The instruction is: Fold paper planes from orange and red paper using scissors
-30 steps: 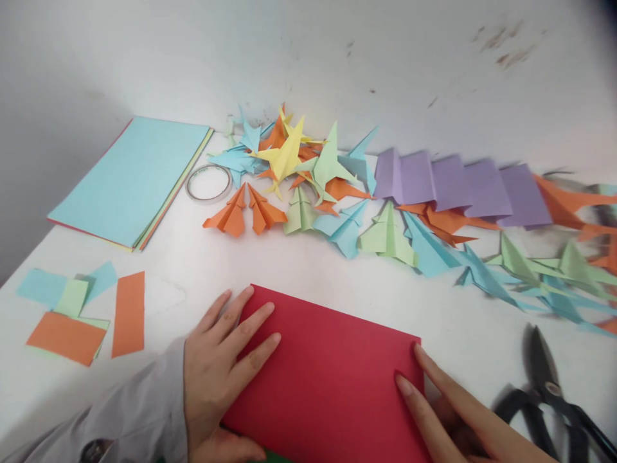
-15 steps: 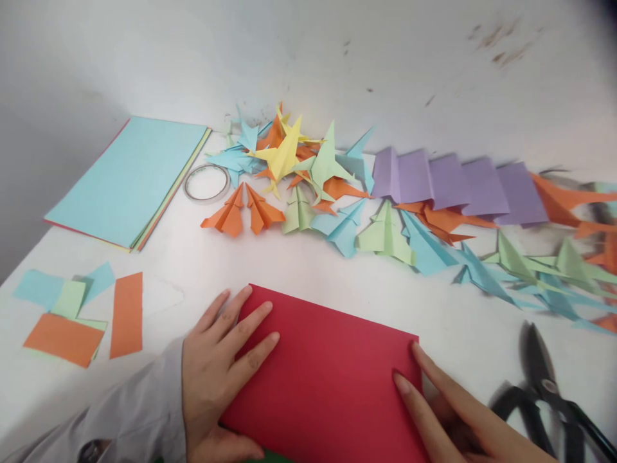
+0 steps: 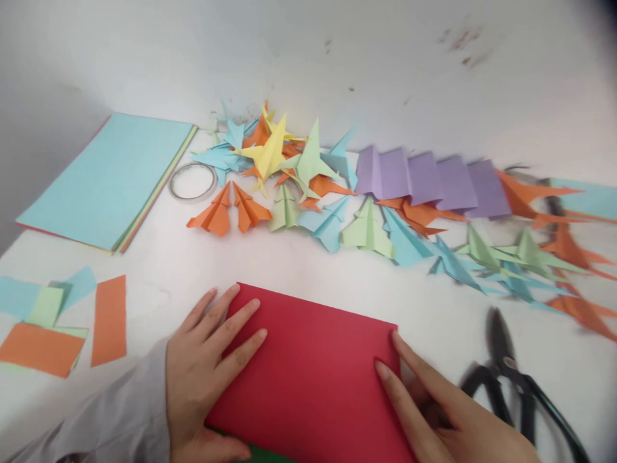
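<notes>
A red sheet of paper point(image 3: 313, 379) lies in front of me, with a little green paper point(image 3: 267, 455) showing under its lower left edge. My left hand point(image 3: 207, 366) rests open on the sheet's left side, fingers spread and the thumb near the green. At the right edge, my right hand point(image 3: 429, 399) grips the red paper, one fingertip on top and another at the upper right corner; its remaining fingers are curled and partly hidden. Black-handled scissors point(image 3: 508, 370) lie just beyond this hand, blurred.
A stack of coloured paper point(image 3: 110, 173) and a tape roll point(image 3: 193, 181) lie at the back left. Cut paper pieces point(image 3: 108, 318) are at the left. Folded paper planes point(image 3: 270, 151) and a pleated purple strip point(image 3: 424, 177) run along the wall.
The whole view has shifted, so things appear further left, and more orange planes show at the right. Both hands keep their places on the red paper.
</notes>
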{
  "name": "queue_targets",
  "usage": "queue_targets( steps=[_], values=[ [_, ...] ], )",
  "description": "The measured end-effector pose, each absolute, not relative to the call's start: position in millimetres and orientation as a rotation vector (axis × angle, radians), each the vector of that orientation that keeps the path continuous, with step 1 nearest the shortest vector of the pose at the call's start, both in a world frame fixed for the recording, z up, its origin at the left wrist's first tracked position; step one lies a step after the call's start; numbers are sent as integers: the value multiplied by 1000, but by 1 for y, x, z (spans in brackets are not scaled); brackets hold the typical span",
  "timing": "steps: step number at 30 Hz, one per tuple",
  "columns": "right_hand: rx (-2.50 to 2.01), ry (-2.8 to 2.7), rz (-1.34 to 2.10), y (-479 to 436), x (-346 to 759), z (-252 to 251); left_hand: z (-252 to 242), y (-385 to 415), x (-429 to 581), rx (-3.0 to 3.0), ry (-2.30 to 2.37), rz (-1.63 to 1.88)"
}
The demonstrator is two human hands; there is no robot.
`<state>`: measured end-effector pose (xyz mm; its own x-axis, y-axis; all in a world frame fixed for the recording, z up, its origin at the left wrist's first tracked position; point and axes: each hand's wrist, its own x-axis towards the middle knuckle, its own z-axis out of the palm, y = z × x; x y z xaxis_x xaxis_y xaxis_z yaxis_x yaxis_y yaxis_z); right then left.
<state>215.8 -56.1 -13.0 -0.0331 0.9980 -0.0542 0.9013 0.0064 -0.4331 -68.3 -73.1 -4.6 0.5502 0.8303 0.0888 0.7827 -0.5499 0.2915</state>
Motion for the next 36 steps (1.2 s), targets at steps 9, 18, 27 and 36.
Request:
queue_targets(
  steps=[9,18,27,36],
  values=[
    [-1928,-2008,370,-51,202,-2,-6,-71,-68,2559,1398,377],
    [-1901,-2099,309,-50,204,-2,-2,-66,-73,2634,1321,364],
    [-2089,-2363,21,-48,198,5,-5,-52,-84,2789,1364,302],
    [-2163,-2471,119,-42,191,19,3,-30,-65,3032,1293,103]
  ],
)
